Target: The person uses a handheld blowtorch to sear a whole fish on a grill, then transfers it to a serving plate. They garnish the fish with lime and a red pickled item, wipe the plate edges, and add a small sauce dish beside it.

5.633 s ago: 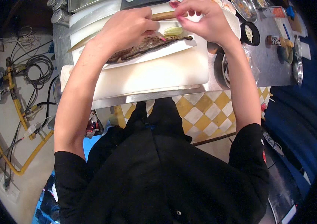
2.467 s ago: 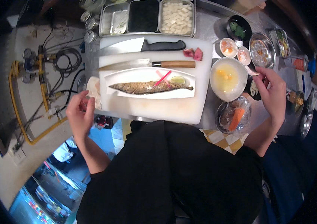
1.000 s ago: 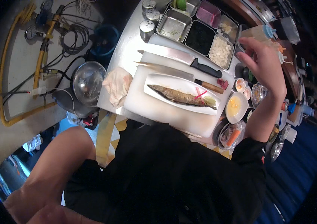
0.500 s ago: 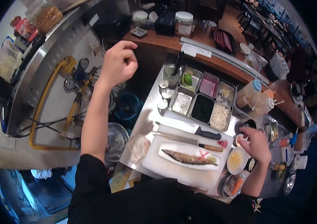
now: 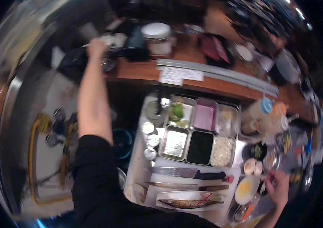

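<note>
My left arm stretches to the wooden ledge, and my left hand (image 5: pixel 97 48) is beside a dark box and small white cups (image 5: pixel 112 40). Motion smears its fingers, so its grip is unclear. On the right, my right hand (image 5: pixel 279 188) hovers beside a white bowl of raw egg (image 5: pixel 246 190), fingers loosely bent and apart, with nothing visible in them. A long white plate bearing a cooked fish (image 5: pixel 190 204) lies on the white cutting board (image 5: pixel 152 195). Behind it rest a black-handled knife (image 5: pixel 184 173) and a wooden-handled knife (image 5: pixel 192 187).
Metal trays of ingredients (image 5: pixel 199 147) stand behind the board, with squeeze bottles (image 5: pixel 258 113) to their right. A white-lidded jar (image 5: pixel 157 40) and a red-black tray (image 5: pixel 215 51) are on the wooden ledge (image 5: pixel 135 72). Yellow gas piping (image 5: pixel 32 163) runs along the left.
My left hand has moved up and forward to the back ledge. The view has shifted, with the fish plate now lower in it. My right hand stays near the egg bowl.
</note>
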A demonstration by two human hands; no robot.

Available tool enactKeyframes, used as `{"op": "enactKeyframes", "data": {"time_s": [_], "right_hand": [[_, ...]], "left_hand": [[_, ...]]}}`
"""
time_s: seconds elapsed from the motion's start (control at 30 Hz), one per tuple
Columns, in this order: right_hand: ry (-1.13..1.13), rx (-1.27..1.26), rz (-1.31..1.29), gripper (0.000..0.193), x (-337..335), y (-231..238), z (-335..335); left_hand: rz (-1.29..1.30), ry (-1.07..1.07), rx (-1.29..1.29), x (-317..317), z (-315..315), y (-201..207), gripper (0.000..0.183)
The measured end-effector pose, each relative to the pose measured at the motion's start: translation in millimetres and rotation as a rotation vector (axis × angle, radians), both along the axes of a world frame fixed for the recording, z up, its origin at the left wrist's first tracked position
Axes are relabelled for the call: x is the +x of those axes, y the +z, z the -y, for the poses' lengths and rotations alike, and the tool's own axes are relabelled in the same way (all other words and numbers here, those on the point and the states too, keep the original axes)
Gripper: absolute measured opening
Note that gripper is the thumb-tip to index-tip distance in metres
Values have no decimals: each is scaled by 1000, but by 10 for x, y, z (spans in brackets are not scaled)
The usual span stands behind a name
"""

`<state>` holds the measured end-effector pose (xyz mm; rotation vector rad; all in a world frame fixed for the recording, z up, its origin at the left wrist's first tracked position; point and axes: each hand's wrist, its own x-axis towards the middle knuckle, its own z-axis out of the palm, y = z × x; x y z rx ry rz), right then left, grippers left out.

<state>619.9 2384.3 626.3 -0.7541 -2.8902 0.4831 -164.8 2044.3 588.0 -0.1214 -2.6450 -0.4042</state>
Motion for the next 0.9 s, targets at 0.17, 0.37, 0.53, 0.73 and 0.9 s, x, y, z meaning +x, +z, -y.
{"op": "enactKeyframes", "data": {"time_s": [0.17,0.37,0.53,0.73,0.9], "right_hand": [[-132,62,-169,18,-370,-153,-395],[-474,-124,-239,42,-641,-886,-928],[-461,-262,-526,64,-1031,-1572,-918],[-448,-323,-787,70,-1586,-1797,-809],[-488,-357,-1076,85,-1391,-2072,-975]], "left_hand": [[-16,19,-258,-673,395,-104,34],[8,192,-280,-975,228,-143,42],[-112,270,-53,-1080,389,-26,43],[-292,-283,843,-183,617,760,19],[127,-650,1179,1682,192,1002,2]]}}
